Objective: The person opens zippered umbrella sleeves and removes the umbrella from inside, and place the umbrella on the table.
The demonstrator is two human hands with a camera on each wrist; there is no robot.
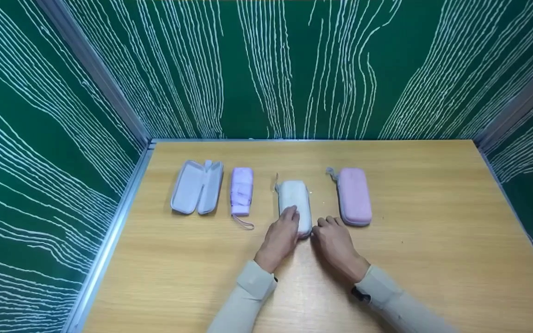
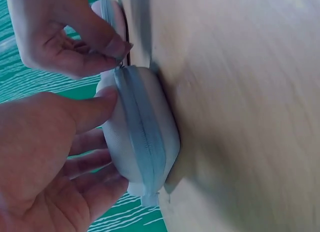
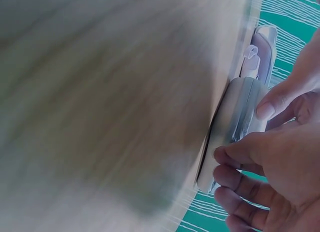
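Observation:
A pale grey-white zip case (image 1: 294,193) lies shut on the table. My left hand (image 1: 281,235) holds it from the left and above, the thumb on its near end beside the zip (image 2: 144,137) and the fingers over its top. At the case's near right corner, my right hand (image 1: 337,241) pinches the small zip pull (image 2: 120,65) between thumb and forefinger. Most of the pull is hidden by the fingertips. The right hand's other fingers are loosely curled in the right wrist view.
Right of the hands lies a pink zip case (image 1: 355,195) with a grey strap. To the left are a folded lilac umbrella (image 1: 242,187) with a wrist loop and an open grey case (image 1: 188,188). Green walls with white lines enclose the wooden table (image 1: 433,277).

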